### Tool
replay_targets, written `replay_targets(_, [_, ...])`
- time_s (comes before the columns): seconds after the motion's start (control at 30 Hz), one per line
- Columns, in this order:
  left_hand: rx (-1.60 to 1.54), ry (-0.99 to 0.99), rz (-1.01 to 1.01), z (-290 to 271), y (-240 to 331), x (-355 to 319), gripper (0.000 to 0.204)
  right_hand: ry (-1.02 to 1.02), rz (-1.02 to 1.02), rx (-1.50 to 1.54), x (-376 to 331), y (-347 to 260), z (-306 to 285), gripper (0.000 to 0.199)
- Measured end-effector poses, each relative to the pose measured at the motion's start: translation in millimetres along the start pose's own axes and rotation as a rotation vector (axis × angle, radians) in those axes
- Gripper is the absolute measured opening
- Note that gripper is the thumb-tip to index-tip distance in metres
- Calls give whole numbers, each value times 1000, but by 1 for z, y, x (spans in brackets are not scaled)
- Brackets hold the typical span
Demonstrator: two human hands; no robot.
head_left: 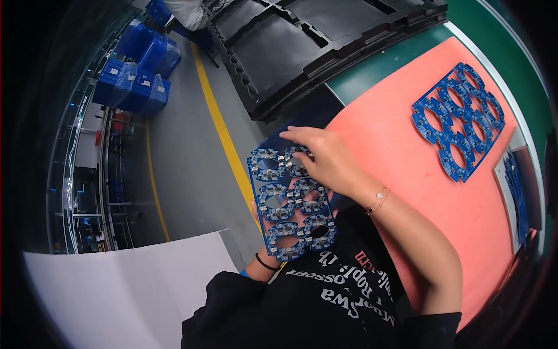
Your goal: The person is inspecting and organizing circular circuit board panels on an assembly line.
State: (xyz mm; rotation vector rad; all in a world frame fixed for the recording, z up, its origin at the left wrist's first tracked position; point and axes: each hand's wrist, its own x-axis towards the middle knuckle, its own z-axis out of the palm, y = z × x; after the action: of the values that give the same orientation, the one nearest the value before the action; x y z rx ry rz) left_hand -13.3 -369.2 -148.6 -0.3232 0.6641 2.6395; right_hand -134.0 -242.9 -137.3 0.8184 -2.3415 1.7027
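Item: blue circuit-board panel, a two-by-three grid of ring-shaped boards with oval openings and small silver parts; all six units attached, none broken out as far as visible. It is held off the surface, between the two hands, over the person's lap.
Right hand: fingers spread flat across the panel's upper units.
Left hand: mostly hidden beneath the panel's lower edge, apparently supporting it; grip not discernible.
Well right of the right hand: a second matching panel flat on the pink surface.
Beyond the hands: stacked black trays; blue bins on the floor.
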Motion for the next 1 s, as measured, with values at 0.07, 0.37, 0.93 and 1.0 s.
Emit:
replay_targets(0.07, [-16, -43, -2, 1, -3, -2, 89, -56, -116, -33, -1, 4, 4, 21])
replay_targets(0.37, [-53, -89, -35, 6, -8, -3, 90, -159, -91, -75, -3, 4, 3, 9])
replay_targets(0.93, [-42, -45, -72, 12, -7, -2, 94, -19, 6, -6, -1, 4, 6, 5])
replay_targets(1.0, [-49, -33, -67, 19, -7, -1, 94, 2, 47, 55, 1, 3, 7, 5])
